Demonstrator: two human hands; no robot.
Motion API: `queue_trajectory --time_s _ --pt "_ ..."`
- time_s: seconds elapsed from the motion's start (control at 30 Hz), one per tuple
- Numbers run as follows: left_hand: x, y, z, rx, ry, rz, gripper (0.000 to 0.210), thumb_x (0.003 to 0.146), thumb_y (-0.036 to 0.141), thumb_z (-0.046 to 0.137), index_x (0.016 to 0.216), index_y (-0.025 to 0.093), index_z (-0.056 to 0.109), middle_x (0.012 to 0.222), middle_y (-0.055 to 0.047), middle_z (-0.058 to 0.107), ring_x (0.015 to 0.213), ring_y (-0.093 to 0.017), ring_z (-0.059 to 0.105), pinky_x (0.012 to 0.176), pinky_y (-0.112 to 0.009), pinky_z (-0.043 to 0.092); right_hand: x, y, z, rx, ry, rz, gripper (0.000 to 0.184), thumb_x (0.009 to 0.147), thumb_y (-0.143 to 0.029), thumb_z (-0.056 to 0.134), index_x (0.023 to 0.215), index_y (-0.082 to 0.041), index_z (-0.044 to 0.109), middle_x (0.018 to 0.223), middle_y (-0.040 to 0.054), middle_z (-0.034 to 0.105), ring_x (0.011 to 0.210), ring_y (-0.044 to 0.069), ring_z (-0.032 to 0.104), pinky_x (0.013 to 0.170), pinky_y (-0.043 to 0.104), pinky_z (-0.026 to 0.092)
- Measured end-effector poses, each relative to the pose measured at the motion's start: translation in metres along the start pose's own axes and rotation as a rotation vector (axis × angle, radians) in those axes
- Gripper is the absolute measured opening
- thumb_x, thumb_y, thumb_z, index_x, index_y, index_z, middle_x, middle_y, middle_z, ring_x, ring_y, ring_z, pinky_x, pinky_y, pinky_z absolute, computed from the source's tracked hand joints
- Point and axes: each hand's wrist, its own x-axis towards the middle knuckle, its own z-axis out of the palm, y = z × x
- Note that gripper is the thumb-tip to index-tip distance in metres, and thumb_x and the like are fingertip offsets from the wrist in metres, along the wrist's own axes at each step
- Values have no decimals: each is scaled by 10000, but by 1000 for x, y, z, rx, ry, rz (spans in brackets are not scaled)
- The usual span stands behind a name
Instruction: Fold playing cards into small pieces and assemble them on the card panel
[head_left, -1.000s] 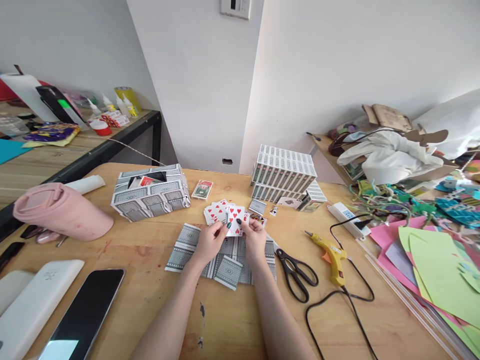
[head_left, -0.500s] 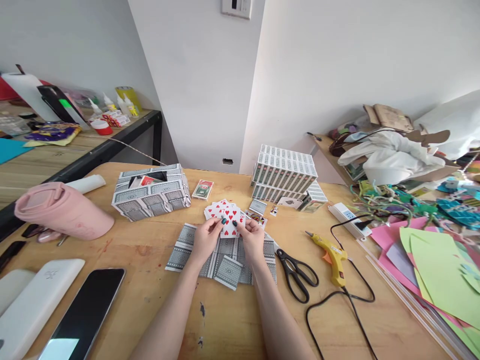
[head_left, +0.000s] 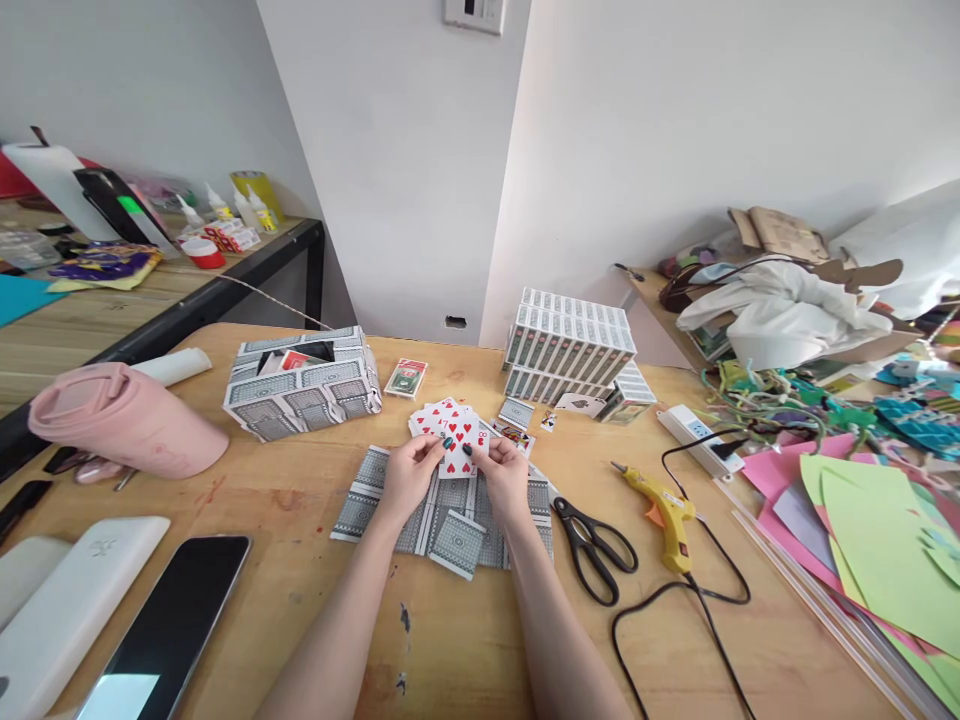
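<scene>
Between my two hands is a playing card [head_left: 459, 455], face up with red hearts and a 7 in its corner. My left hand [head_left: 411, 478] pinches its left side, thumb on the face. On its right side my right hand [head_left: 504, 474] grips it the same way. Behind it several heart cards [head_left: 431, 414] lie fanned out, partly hidden. Below my hands a panel of joined grey-backed cards [head_left: 367, 500] lies flat on the table, with a loose cut card [head_left: 457, 543] on top, back up.
A card-covered box [head_left: 304, 395] and a card pack [head_left: 406, 379] stand behind left; stacked card packs [head_left: 570, 350] behind right. Black scissors [head_left: 596, 550] and a yellow glue gun [head_left: 666, 515] with its cord lie right. A pink tumbler [head_left: 124, 420] and phone [head_left: 172, 625] are left.
The held card has tilted very slightly and shifted a little left between my fingers. Both hands keep nearly the same place.
</scene>
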Motion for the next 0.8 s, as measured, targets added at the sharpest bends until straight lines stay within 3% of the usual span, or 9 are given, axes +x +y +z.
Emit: queue_trajectory --time_s 0.23,0.5,0.63,0.8 --pt "-4 5 1 73 -15 71 193 750 333 511 655 166 497 550 40 470 519 -94 447 493 -193 367 -2 -2 2 -46 7 -33 283 569 -357 724 700 -160 569 645 21 674 560 155 600 573 282 489" --pt "-9 8 5 310 213 332 92 798 244 457 747 177 494 701 -6 554 646 -124 527 643 -234 424 -3 1 5 -121 -104 -149 222 708 -333 562 855 -169 588 760 39 662 657 166 599 616 277 473" --pt "-10 8 3 346 237 392 103 814 253 454 781 174 510 722 -22 581 661 -131 553 656 -239 436 -4 2 4 -195 -86 -195 207 728 -318 544 872 -172 564 758 36 638 657 165 584 625 280 465" --pt "-13 7 3 355 208 361 132 814 278 454 844 177 533 762 -39 633 679 -143 597 664 -246 456 -6 1 4 -300 -57 -299 176 758 -335 514 831 -181 553 699 21 619 607 146 557 585 249 441"
